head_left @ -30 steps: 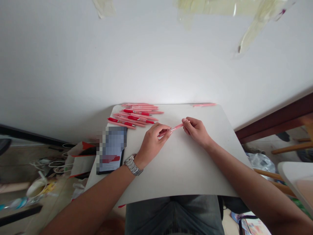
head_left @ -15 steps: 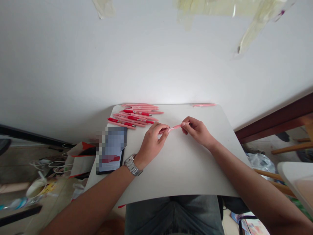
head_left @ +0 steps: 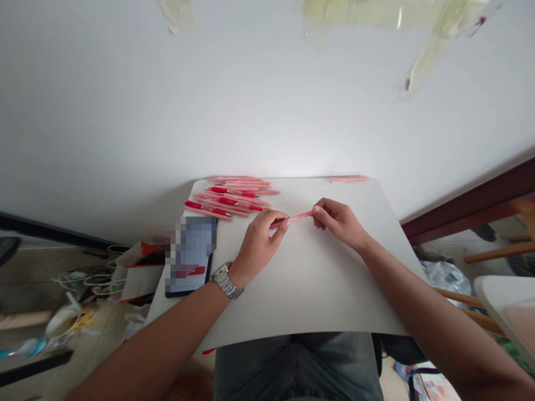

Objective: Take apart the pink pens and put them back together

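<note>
A slim pink pen (head_left: 301, 215) is held level above the white table between both hands. My left hand (head_left: 264, 232), with a metal watch on its wrist, pinches the pen's left part between thumb and fingers. At the other end, my right hand (head_left: 337, 220) has its thumb and curled fingers closed on the pen's right tip. Just beyond my left hand lies a loose pile of pink pens (head_left: 242, 185), among them several red pens (head_left: 234, 201) with clear barrels. One more pink pen (head_left: 349, 179) rests alone along the far right edge.
A phone (head_left: 190, 256), partly blurred, lies at the table's left edge. The white table (head_left: 317, 301) stands against a wall. Bags and cables (head_left: 137, 267) are on the floor at left, and a white seat (head_left: 507, 301) is at right.
My right hand has shifted slightly to the right along the pen and its thumb now presses on the tip. The left hand stays in place with its hold.
</note>
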A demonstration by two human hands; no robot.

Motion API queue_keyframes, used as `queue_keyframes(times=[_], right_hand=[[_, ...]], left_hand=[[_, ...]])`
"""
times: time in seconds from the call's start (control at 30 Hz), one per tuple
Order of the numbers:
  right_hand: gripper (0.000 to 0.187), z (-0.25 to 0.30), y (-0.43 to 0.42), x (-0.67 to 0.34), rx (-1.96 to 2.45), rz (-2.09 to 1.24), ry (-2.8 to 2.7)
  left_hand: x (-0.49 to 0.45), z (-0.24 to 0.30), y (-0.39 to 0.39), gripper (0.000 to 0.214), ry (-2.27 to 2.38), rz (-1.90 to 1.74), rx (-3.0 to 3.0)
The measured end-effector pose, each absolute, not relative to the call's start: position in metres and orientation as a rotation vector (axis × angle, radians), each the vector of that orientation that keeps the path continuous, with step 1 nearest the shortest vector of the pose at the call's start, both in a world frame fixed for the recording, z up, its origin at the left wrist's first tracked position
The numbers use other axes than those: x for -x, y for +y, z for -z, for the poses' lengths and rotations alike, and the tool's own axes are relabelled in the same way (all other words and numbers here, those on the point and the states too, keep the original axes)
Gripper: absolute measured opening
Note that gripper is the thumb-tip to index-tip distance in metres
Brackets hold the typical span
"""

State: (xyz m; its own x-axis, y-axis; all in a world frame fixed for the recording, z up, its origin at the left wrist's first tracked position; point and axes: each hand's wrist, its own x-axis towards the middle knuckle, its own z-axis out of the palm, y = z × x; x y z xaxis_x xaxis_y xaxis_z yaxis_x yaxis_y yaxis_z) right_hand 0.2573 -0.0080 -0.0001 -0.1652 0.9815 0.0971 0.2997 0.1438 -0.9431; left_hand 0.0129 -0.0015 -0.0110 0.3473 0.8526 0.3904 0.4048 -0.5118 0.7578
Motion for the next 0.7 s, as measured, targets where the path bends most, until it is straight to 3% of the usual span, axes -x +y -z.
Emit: queue_keyframes(times=[0.7], right_hand=[[0.035, 0.0089, -0.0042, -0.2588, 1.073, -1.135, -1.600]], left_hand=[[-0.0117, 0.0072, -0.0023, 0.021, 1.082, -0.994, -2.119]])
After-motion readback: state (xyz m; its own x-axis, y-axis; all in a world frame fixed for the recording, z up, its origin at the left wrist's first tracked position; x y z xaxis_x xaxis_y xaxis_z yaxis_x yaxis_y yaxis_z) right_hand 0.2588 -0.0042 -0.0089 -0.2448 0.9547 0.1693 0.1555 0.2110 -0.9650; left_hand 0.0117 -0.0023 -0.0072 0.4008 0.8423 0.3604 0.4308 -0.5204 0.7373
